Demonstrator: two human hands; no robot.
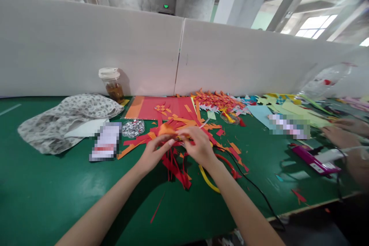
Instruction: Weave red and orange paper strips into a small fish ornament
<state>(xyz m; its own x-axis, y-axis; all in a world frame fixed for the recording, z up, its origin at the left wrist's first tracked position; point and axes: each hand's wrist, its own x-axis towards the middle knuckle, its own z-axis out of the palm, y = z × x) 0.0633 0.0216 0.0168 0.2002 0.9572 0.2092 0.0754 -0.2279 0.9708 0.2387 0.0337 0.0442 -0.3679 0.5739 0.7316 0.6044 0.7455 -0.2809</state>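
Over the middle of the green table, my left hand [157, 150] and my right hand [198, 146] meet with bent fingers. Between them is an orange paper strip [166, 128], curled upward and pinched by the fingertips of both hands. Narrow red paper strips [173, 167] show just below my fingers; whether they are joined to the orange one I cannot tell. Loose red and orange cut paper surrounds my hands. Beyond them, a small woven paper fish [162, 108] rests on red paper sheets [147, 108].
Woven fish [216, 100] are piled at the back. Left stand a drink cup [112, 84], patterned cloth [63, 123] and a bag of googly eyes [133, 128]. Rightward lie a black cable [253, 180], a purple glue gun [314, 159] and another person's hand [343, 134]. A white partition [115, 38] closes the back.
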